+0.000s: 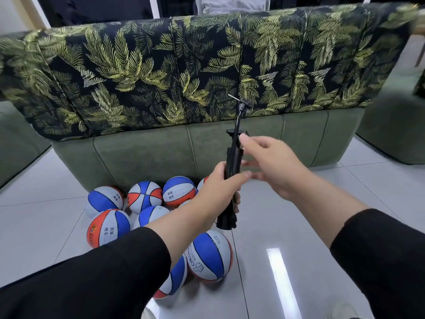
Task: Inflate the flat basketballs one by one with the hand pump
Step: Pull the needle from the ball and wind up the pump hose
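The left hand (220, 185) is wrapped around the black barrel of the hand pump (231, 180), fingers closed on it just below mid-length, holding it nearly upright in the air with its foot end hanging at about 6 o'clock from the fist. From the top of the pump a thin black hose (239, 116) rises toward 12 o'clock and ends in a small head with a silvery needle (233, 97) sticking out toward 10 o'clock, set against the leaf-patterned cover (161, 72) of the green sofa (142, 155). The right hand (271, 164) is at 3 o'clock of the pump, fingers spread and loose, gripping nothing — its fingertips lie near the barrel and the upper cap, and whether they touch it cannot be told because of motion blur. Both forearms wear black sleeves (103, 272). The basketballs (145, 195) — blue, white and orange-red panels, some printed with text — lie clustered on the glossy white tile floor (322, 226) at about 7 o'clock from the pump, the far ones against the foot of the sofa. One ball (210, 255) lies directly below the pump's lower end, apart from it, and another is partly hidden under the left forearm.
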`<control>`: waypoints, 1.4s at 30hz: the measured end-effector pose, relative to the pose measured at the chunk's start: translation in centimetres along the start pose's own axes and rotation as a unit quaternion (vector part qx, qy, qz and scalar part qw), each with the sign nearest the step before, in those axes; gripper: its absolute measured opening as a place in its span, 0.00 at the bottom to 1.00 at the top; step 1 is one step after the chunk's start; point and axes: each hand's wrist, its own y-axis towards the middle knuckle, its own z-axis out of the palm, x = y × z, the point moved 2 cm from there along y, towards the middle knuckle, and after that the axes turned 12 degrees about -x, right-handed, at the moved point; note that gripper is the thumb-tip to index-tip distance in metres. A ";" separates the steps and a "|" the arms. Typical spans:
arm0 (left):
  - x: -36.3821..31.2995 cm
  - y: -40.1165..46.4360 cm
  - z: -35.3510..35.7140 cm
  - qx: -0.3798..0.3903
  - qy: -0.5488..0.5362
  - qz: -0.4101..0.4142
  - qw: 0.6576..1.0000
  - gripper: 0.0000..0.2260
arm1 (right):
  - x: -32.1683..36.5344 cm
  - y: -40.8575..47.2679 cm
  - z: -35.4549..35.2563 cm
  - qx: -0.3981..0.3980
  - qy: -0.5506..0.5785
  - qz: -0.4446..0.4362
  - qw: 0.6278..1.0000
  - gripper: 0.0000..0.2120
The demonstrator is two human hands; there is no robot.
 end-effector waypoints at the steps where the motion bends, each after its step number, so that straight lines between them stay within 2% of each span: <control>1: 0.0 -0.2 -0.1 0.003 0.022 -0.003 1.000 0.20 | -0.4 -0.7 0.1 0.016 -0.019 0.017 1.000 0.23; 4: 0.7 -1.2 0.0 0.012 0.087 -0.007 0.996 0.27 | -0.9 -3.0 0.2 0.043 -0.076 0.019 0.996 0.12; 7: 1.8 -2.9 0.3 0.021 0.109 -0.003 0.994 0.29 | -1.4 -4.8 -0.2 0.022 -0.101 0.016 0.995 0.05; 10: 2.5 -5.2 -0.2 0.040 0.109 -0.020 0.993 0.29 | -2.3 -7.0 -0.7 0.000 -0.108 0.026 0.994 0.05; 13: 3.0 -7.7 -2.6 0.005 0.196 0.000 0.981 0.28 | -3.7 -9.2 -1.2 -0.013 -0.118 0.035 0.992 0.06; 15: 3.5 -9.6 -4.9 -0.015 0.305 0.036 0.952 0.22 | -4.9 -10.7 -1.4 -0.017 -0.135 0.045 0.990 0.04; 17: 5.1 -11.1 -7.4 -0.009 0.409 0.053 0.911 0.21 | -6.4 -12.3 -1.6 -0.015 -0.145 0.060 0.987 0.04; 20: 7.6 -12.3 -11.1 0.035 0.583 0.061 0.809 0.23 | -8.8 -13.8 -2.2 -0.017 -0.185 0.074 0.980 0.06; 23: 7.8 -12.6 -13.6 0.072 0.662 0.049 0.745 0.20 | -11.0 -13.8 -2.9 -0.028 -0.218 0.083 0.972 0.06; 25: 7.6 -11.4 -14.4 0.076 0.676 0.053 0.731 0.18 | -12.5 -13.1 -3.0 -0.036 -0.237 0.092 0.967 0.07; 27: 8.4 -9.5 -15.0 0.067 0.671 0.062 0.735 0.16 | -14.4 -11.8 -2.9 -0.039 -0.254 0.102 0.961 0.07; 30: 12.0 -6.9 -15.5 0.069 0.685 0.074 0.721 0.16 | -18.3 -9.2 -2.4 -0.036 -0.263 0.123 0.956 0.07; 33: 16.1 -4.7 -15.1 0.110 0.709 0.080 0.692 0.18 | -23.0 -7.0 -1.7 -0.021 -0.270 0.146 0.951 0.09; 37: 21.0 -2.8 -13.0 0.141 0.703 0.084 0.692 0.15 | -29.7 -5.7 -1.2 -0.017 -0.265 0.193 0.945 0.10; 40: 24.5 -1.9 -11.4 0.188 0.708 0.086 0.675 0.17 | -34.5 -5.0 -1.4 -0.012 -0.274 0.231 0.934 0.11; 42: 26.0 -1.2 -10.7 0.196 0.701 0.096 0.679 0.17 | -36.8 -4.7 -1.6 -0.014 -0.283 0.242 0.928 0.12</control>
